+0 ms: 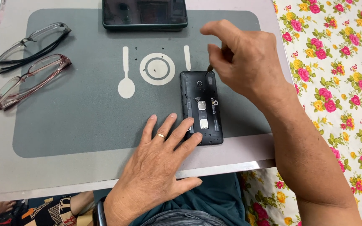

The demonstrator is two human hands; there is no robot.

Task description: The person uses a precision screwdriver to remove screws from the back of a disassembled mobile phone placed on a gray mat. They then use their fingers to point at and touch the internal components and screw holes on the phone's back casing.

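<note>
The left hand (160,161) lies flat and palm-down near the bench's near edge, fingers spread, a gold ring on one finger; its grip is wide and holds nothing, and the fingertips (195,138) of two fingers press on the lower left part of the black smartphone with its back cover off (202,106). That phone lies lengthwise on the right half of the grey rubber work mat with white spoon, plate and knife symbols (76,104), inner parts and small metal card slots showing, its bottom end close to the mat's near edge. The right hand (246,60) comes in from the right edge with the forearm slanting down across the bench's near right corner; its fingers are curled and pinched narrow on a thin dark tool (210,67), whose tip meets the phone's top right corner. There are two phones: the opened one, and a dark smartphone lying screen-up (145,14) at the far edge. There are two pairs of glasses at the left edge, one black-framed pair of spectacles (30,45) and one translucent brown-framed pair of spectacles (29,80), lying just beside each other. The middle and left of the mat are bare between the glasses and the opened phone. A floral cloth with pink and yellow flowers (340,83) lies beyond the right edge.
</note>
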